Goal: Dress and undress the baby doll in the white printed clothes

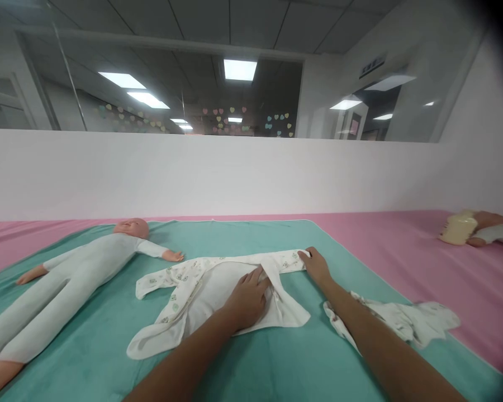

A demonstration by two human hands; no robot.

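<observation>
A white baby garment (201,296) with a small print lies spread open on the teal mat (243,368). My left hand (248,298) rests flat on its front panel, fingers stretched out. My right hand (315,264) is at the garment's right sleeve, fingers curled on the cuff. A baby doll (73,273) in a white suit lies on its back to the left, arms spread.
A second crumpled printed cloth (406,322) lies right of my right forearm. The mat sits on a pink sheet (423,251). Another doll (478,228), partly seen, lies at the far right. A white wall (235,173) runs behind the surface.
</observation>
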